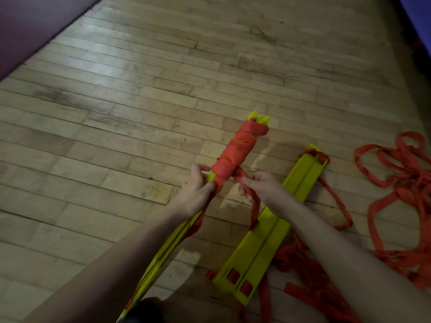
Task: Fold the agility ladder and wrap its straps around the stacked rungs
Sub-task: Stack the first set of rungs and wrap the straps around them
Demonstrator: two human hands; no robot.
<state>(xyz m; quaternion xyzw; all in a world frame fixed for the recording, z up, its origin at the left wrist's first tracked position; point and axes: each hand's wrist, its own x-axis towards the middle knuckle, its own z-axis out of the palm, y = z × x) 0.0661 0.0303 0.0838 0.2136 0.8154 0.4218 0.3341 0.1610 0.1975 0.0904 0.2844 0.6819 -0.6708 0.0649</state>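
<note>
A stack of yellow rungs (163, 250) runs from the lower left up to the middle, lifted off the floor. Its upper half is bound in coils of red strap (235, 152). My left hand (198, 190) grips the stack just below the coils. My right hand (258, 185) pinches the loose strap (255, 210) beside the stack, and the strap hangs down from it.
A second stack of yellow rungs (268, 231) lies flat on the wooden floor (116, 113) to the right. Tangled red straps (405, 180) spread over the floor at the right. A dark mat edge (28, 26) crosses the upper left corner.
</note>
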